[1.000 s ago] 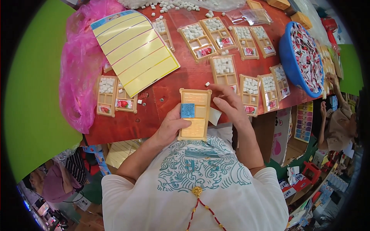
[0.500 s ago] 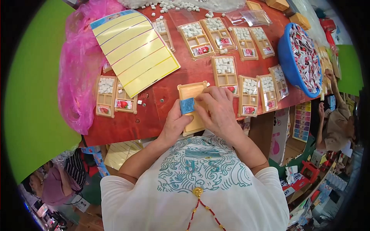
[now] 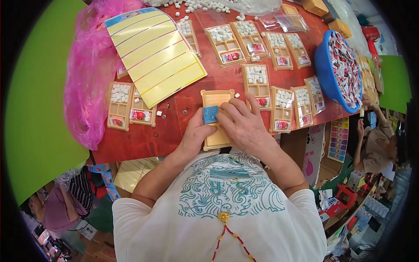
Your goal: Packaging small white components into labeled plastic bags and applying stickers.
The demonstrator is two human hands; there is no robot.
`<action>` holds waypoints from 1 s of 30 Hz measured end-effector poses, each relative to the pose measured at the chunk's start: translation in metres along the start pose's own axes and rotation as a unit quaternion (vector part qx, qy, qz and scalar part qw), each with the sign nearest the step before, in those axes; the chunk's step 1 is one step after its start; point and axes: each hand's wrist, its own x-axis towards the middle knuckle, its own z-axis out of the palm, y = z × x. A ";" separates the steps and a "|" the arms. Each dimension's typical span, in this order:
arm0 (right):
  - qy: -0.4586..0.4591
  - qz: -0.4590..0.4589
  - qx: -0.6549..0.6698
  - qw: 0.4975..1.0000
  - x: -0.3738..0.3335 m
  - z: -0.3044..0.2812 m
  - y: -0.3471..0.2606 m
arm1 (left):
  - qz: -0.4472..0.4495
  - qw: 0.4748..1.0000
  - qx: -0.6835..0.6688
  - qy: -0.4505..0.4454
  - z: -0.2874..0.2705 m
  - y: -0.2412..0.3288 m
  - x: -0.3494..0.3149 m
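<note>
A tan plastic tray (image 3: 217,140), with a blue printed label (image 3: 211,114) across it, lies at the table's near edge in front of me. My left hand (image 3: 195,132) grips its left side, the thumb resting on it just below the label. From the right, my right hand (image 3: 241,121) bends its fingers over the tray and the label's right end. Its fingertips press there, and its palm side is hidden. Just beyond the tray a single white cube (image 3: 237,95) sits on the red table (image 3: 174,139).
Several filled trays (image 3: 256,83) with white cubes and small red-and-white sachets stand to the right and back. A yellow striped sheet (image 3: 157,56) covers part of the left side, beside pink plastic (image 3: 87,78). A blue basin (image 3: 324,65) full of sachets stands at right. Other people sit at both sides.
My right fingers have come down flatter over the label's right end. The tray has shifted slightly toward the far side, and my left hand still holds it.
</note>
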 end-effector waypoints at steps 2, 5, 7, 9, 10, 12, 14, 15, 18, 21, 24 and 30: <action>0.006 -0.017 0.000 1.000 0.001 0.000 0.002 | -0.016 1.000 0.000 -0.006 -0.002 0.000 -0.001; 0.014 -0.044 -0.002 0.999 0.001 0.001 0.001 | -0.035 0.999 -0.008 -0.013 -0.004 -0.002 -0.001; 0.016 -0.053 -0.004 0.998 0.001 0.002 0.002 | -0.038 0.999 -0.015 -0.015 -0.004 -0.002 -0.002; -0.001 -0.085 -0.018 0.996 0.000 0.004 0.002 | -0.045 0.999 -0.009 -0.021 -0.004 -0.002 -0.003; -0.001 -0.085 -0.019 0.996 -0.001 0.005 0.003 | -0.046 0.999 -0.009 -0.021 -0.005 -0.002 -0.004; -0.013 -0.116 -0.020 0.993 -0.001 0.005 0.005 | -0.059 0.998 -0.018 -0.017 -0.006 -0.003 -0.004; -0.011 -0.112 -0.016 0.993 0.000 0.005 0.008 | -0.057 0.998 -0.017 -0.013 -0.004 -0.002 -0.005; -0.010 -0.107 -0.012 0.994 0.000 0.005 0.009 | -0.056 0.998 -0.016 -0.009 -0.004 -0.002 -0.005; 0.011 -0.092 -0.002 0.996 0.000 0.004 0.010 | -0.064 0.998 -0.018 0.001 -0.007 0.000 -0.006; 0.018 -0.093 0.014 0.995 0.000 0.001 0.010 | -0.077 0.997 -0.030 0.003 -0.008 0.001 -0.006; -0.013 -0.113 0.012 0.993 -0.001 0.005 0.009 | -0.077 0.996 -0.039 -0.001 -0.009 -0.002 -0.005; -0.002 -0.139 0.007 0.990 -0.001 0.013 0.010 | -0.084 0.996 -0.029 -0.003 -0.009 -0.006 -0.003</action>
